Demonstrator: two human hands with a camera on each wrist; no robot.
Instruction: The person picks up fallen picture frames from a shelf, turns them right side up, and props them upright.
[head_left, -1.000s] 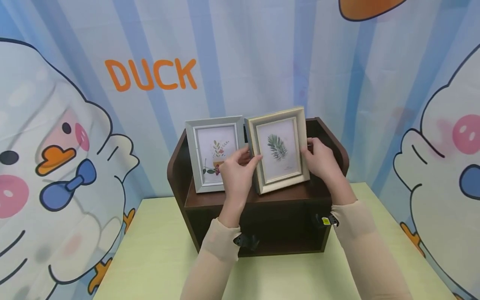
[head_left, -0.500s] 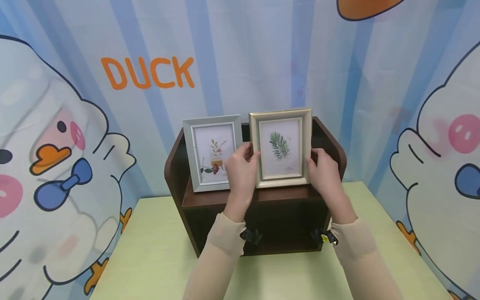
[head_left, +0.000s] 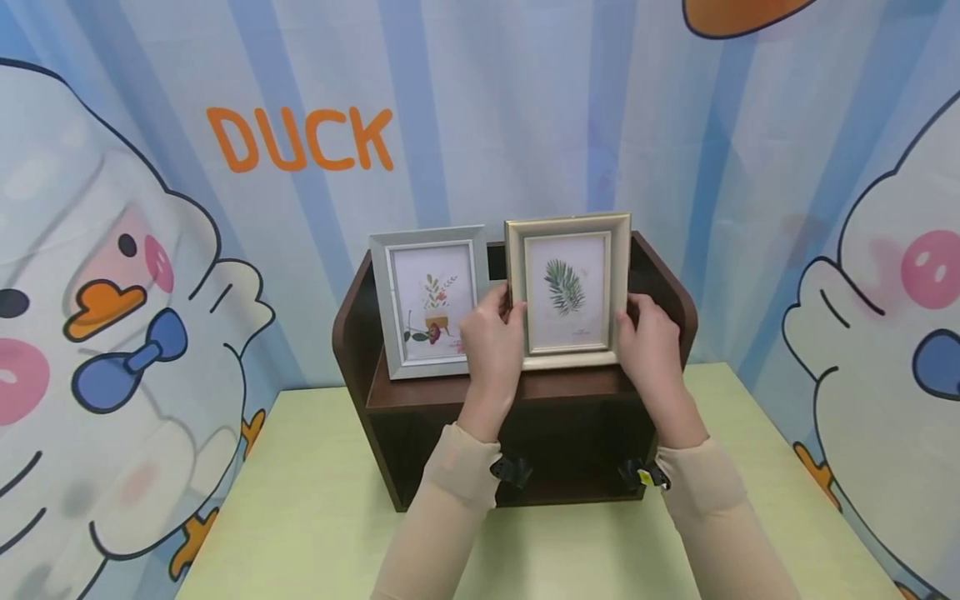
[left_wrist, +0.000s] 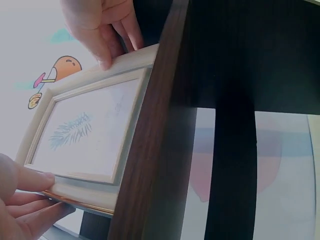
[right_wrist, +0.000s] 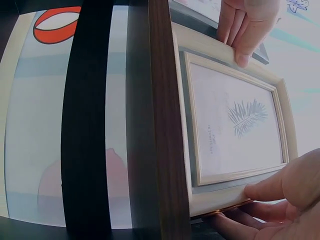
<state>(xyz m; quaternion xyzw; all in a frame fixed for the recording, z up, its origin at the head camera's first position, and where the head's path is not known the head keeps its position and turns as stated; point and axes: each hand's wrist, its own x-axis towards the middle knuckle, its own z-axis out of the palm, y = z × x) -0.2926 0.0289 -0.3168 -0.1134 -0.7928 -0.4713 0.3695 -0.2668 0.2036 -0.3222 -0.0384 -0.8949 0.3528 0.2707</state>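
Note:
A gold picture frame (head_left: 567,283) with a green leaf print stands on the upper shelf of a dark brown wooden rack (head_left: 420,393). My left hand (head_left: 493,354) pinches its left side, thumb in front and fingers behind. On the opposite side, my right hand (head_left: 651,350) pinches the right edge the same way. Both wrist views show thumbs on the front of the moulding; the left wrist view has the leaf frame (left_wrist: 85,135) close to the shelf's front edge. Left of it, a grey picture frame (head_left: 431,304) with a potted plant print leans back, partly behind my left hand.
The rack's lower compartment (head_left: 570,458) is open at the front. It stands on a pale yellow-green table (head_left: 300,492). Behind hangs a blue striped curtain (head_left: 517,108) with large duck drawings and orange lettering.
The gold frame has turned from a tilt to nearly upright and shifted a little right, both hands moving with it. The grey frame stays on the shelf.

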